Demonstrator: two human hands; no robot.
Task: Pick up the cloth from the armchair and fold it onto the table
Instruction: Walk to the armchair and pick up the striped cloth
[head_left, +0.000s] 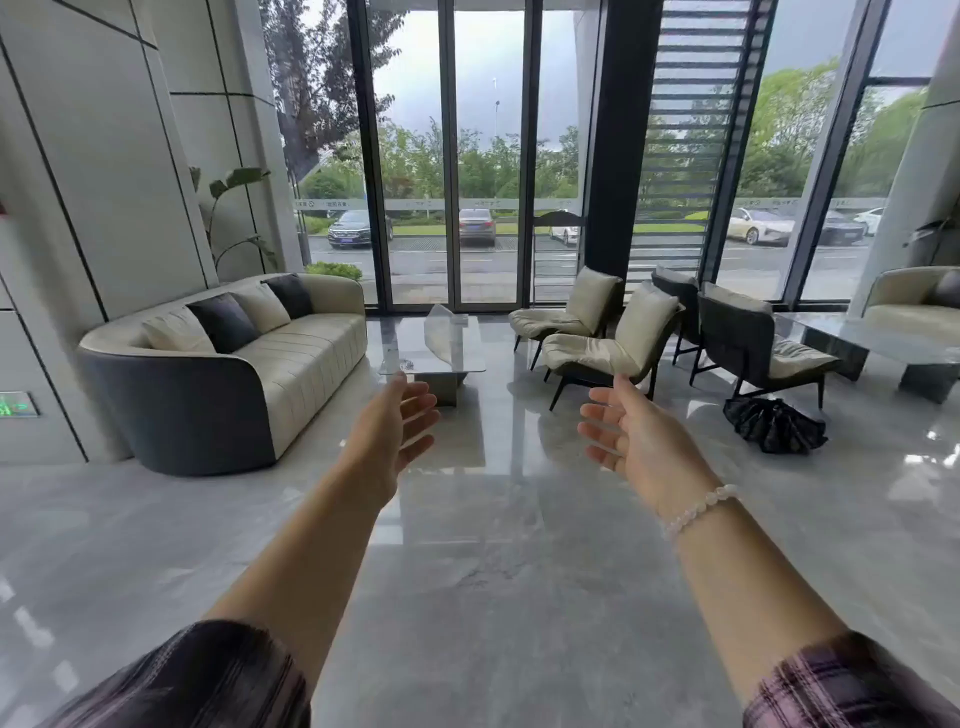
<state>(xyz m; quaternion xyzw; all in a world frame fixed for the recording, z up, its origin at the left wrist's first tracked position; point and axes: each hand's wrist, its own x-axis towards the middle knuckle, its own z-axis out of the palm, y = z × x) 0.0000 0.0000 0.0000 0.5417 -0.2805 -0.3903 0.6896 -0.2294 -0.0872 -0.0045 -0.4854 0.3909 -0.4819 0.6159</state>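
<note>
Both my arms reach forward over the shiny grey floor, palms turned toward each other. My left hand is open and holds nothing. My right hand, with a bead bracelet at the wrist, is open and holds nothing too. Ahead stands a low glass table, beyond my left fingertips. To its right are two cream-cushioned armchairs, the nearer armchair just past my right hand, the farther armchair behind it. Their cushions look wrinkled; I cannot tell a separate cloth on them from here.
A long cream and grey sofa fills the left side. Two more dark-backed chairs and a second table stand at the right. A crumpled black bundle lies on the floor. Tall glass windows close the far side.
</note>
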